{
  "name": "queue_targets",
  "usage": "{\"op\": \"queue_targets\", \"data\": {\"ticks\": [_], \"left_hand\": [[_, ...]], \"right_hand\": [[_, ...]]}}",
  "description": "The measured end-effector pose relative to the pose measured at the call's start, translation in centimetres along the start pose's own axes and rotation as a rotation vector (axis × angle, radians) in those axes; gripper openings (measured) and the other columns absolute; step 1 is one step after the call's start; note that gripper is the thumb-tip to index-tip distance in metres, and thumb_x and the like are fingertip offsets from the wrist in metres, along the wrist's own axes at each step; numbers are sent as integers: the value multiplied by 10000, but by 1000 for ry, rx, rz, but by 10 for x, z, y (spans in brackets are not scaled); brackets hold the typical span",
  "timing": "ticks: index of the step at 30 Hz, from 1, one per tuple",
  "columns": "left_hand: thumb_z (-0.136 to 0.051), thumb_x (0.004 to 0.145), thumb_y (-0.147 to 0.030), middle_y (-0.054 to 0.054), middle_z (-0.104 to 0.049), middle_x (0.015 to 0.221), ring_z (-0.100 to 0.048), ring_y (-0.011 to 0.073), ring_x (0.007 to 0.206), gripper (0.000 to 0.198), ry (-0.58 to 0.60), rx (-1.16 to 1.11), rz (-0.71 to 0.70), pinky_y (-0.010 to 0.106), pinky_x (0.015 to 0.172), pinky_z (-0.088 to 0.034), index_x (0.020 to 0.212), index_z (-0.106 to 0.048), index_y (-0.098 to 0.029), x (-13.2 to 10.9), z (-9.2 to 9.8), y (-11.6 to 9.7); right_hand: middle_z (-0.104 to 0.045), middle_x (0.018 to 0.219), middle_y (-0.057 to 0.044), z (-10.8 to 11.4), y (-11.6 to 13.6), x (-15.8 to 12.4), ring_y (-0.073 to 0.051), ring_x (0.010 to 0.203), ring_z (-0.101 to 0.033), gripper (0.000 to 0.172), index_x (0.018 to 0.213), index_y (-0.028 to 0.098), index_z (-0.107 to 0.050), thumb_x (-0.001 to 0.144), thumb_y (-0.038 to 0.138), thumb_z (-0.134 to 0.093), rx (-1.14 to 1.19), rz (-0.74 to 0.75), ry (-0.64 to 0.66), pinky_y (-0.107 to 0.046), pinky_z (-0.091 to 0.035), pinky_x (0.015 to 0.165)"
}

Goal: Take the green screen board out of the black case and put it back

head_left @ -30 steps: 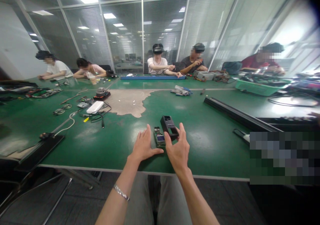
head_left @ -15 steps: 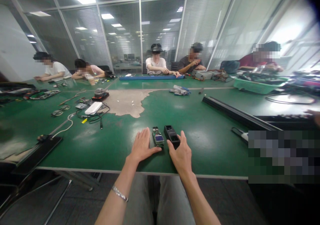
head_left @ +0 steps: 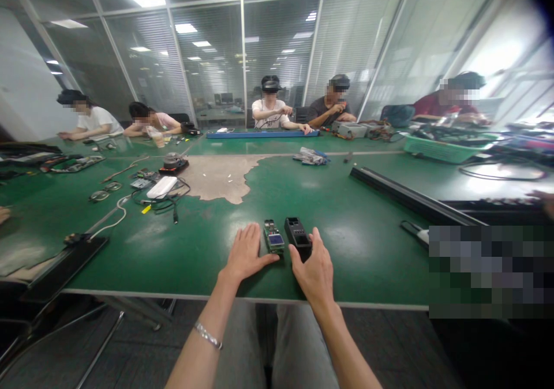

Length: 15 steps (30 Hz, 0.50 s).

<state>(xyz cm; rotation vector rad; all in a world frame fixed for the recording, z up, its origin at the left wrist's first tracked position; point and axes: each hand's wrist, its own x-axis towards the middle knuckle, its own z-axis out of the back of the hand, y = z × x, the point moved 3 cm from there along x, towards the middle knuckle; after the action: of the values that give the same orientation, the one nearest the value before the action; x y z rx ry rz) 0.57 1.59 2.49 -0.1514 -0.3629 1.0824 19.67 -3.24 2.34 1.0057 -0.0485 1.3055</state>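
A small green circuit board with a blue-violet display (head_left: pixel 274 240) lies on the table between my hands. To its right is a black plastic casing (head_left: pixel 297 232) with rectangular openings. My left hand (head_left: pixel 246 253) lies flat and open just left of the board, its thumb reaching under the board's near end; whether the thumb touches it I cannot tell. Around the near end of the casing is my right hand (head_left: pixel 312 265), thumb on the left side and fingers on the right. Part of that end is hidden by the hand.
To the left lie a white device (head_left: pixel 161 187) with dark cables and a long black panel (head_left: pixel 69 268). A long black bar (head_left: pixel 411 195) crosses the right side. Farther back are a blue bar (head_left: pixel 259 135) and a green basket (head_left: pixel 452 149). Several people sit across the table.
My right hand and the black casing have shifted very slightly right. My left fingers have edged toward the board. Across the table, one person's hand has risen.
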Motion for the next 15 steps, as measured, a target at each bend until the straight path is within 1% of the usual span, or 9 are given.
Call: {"op": "queue_targets", "data": {"ticks": [3, 7, 11, 15], "left_hand": [[-405, 811, -821, 196, -296, 1556, -221, 332, 1456, 978, 11, 10, -4, 515, 1188, -144, 1472, -322, -105, 0, 2, -1], [-404, 818, -814, 183, -308, 1554, -230, 337, 1452, 933, 9, 11, -9, 520, 1185, -148, 1444, -373, -123, -1, 4, -2], [-401, 817, -817, 189, -310, 1551, -232, 334, 1450, 962, 5, 26, -9, 511, 1187, -159, 1454, -351, -98, -1, 5, -3], [-414, 827, -795, 187, -315, 1549, -232, 324, 1452, 969, 4, 39, -3, 493, 1191, -165, 1476, -304, -84, -1, 4, -1]], "right_hand": [[-605, 1275, -202, 0, 0, 0, -317, 1131, -579, 745, 1481, 63, -293, 889, 462, -508, -5, -15, 23, -462, -471, 955], [-624, 1252, -198, 2, 1, 1, -320, 1099, -604, 743, 1482, 70, -297, 887, 462, -508, 8, -32, 21, -462, -487, 926], [-634, 1242, -187, 10, 11, 5, -302, 1079, -624, 761, 1491, 101, -291, 875, 477, -533, 74, -74, -30, -462, -492, 922], [-617, 1288, -157, 18, 32, 10, -256, 1084, -634, 776, 1511, 156, -256, 874, 477, -560, 194, -78, -58, -429, -488, 948]]}}
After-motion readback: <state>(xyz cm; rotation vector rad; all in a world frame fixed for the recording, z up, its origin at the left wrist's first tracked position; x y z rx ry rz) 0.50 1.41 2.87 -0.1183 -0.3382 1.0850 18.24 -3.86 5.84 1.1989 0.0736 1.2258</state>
